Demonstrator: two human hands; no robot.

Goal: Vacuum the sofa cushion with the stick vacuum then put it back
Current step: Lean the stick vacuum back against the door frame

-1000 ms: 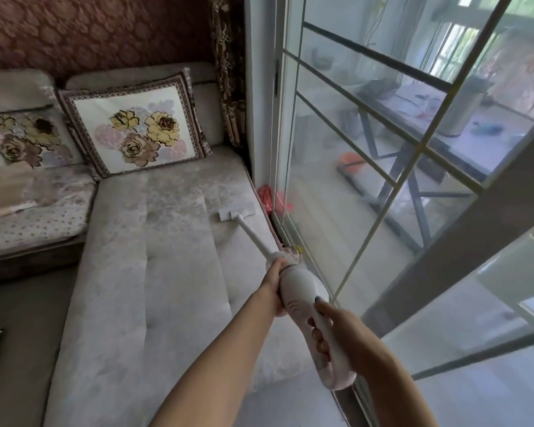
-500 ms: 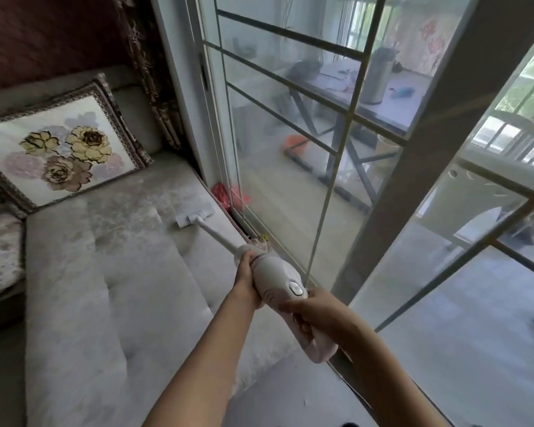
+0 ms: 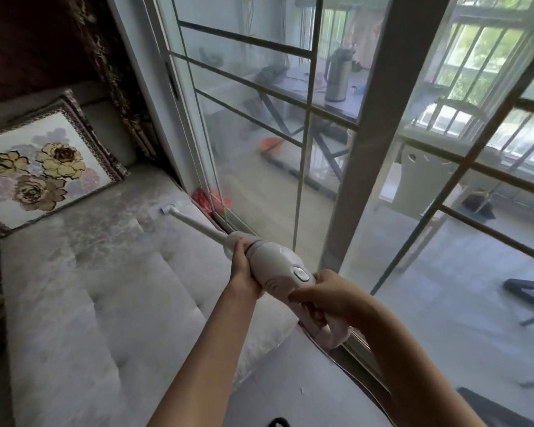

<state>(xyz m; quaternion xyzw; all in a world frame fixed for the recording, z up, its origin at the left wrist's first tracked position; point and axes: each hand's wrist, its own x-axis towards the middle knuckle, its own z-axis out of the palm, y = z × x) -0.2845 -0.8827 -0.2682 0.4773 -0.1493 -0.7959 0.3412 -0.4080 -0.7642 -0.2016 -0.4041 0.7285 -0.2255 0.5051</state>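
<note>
Dark red wall (image 3: 28, 41) upper left, patterned curtain (image 3: 111, 72) beside it. Gridded glass door (image 3: 259, 155) across centre and right; beyond, table (image 3: 302, 83) bearing steel flask (image 3: 338, 77). Daylight through barred window (image 3: 475, 53) upper right.

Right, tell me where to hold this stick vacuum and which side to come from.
Take the stick vacuum by its looped rear handle, coming from the near end. It slopes up toward the person, with the nozzle resting on the sofa cushion. The right hand grips there. The left hand steadies the body's narrow front, where the tube begins.
</note>
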